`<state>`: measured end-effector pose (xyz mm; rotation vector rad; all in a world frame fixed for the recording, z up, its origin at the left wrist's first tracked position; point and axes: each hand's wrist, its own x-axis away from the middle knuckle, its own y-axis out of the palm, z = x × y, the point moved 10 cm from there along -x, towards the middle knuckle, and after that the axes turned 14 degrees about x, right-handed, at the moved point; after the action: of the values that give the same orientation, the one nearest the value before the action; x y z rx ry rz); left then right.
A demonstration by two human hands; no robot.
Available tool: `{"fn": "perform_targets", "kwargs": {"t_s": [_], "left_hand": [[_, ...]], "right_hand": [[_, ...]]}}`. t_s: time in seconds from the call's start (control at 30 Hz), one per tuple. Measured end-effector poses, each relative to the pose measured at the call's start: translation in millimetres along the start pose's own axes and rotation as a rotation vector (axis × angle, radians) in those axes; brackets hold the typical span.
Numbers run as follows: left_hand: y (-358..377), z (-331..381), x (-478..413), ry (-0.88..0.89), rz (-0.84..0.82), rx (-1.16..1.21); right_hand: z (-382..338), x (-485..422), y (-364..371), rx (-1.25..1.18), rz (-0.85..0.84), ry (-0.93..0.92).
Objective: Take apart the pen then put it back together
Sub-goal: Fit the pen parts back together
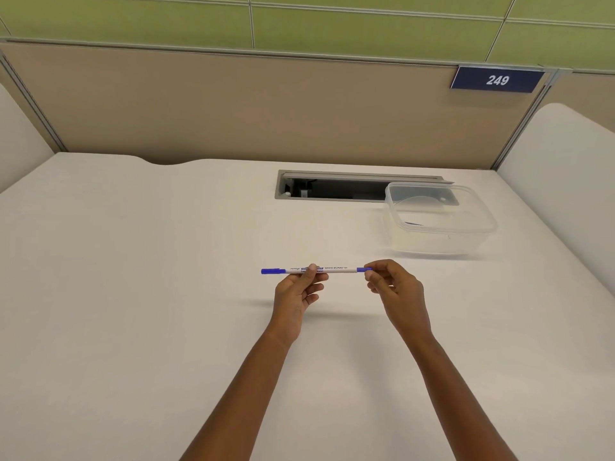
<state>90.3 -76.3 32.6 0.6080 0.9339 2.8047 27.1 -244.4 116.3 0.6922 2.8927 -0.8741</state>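
Pen, a slim white plastic whiteboard marker with blue caps (316,270), looks light and stiff at frame centre; my left hand (296,294) pinches its barrel, my right hand (394,289) its right cap.

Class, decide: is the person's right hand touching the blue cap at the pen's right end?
Touching. The head view shows the right hand pinching the right blue cap of the pen between fingertips, with no gap visible.
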Motion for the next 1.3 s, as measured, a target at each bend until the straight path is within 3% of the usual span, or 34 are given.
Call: {"fn": "perform_targets", "kwargs": {"t_s": [0.43,0.9,1.3], "left_hand": [[32,-12,15,0.039,-0.129,-0.091],[28,1,19,0.171,-0.082,-0.191],[35,4,23,0.201,-0.127,-0.199]], "right_hand": [[-4,5,19,0.010,-0.082,0.002],[6,8,33,-0.017,-0.149,0.127],[-9,15,26,0.159,-0.057,-0.077]]}}
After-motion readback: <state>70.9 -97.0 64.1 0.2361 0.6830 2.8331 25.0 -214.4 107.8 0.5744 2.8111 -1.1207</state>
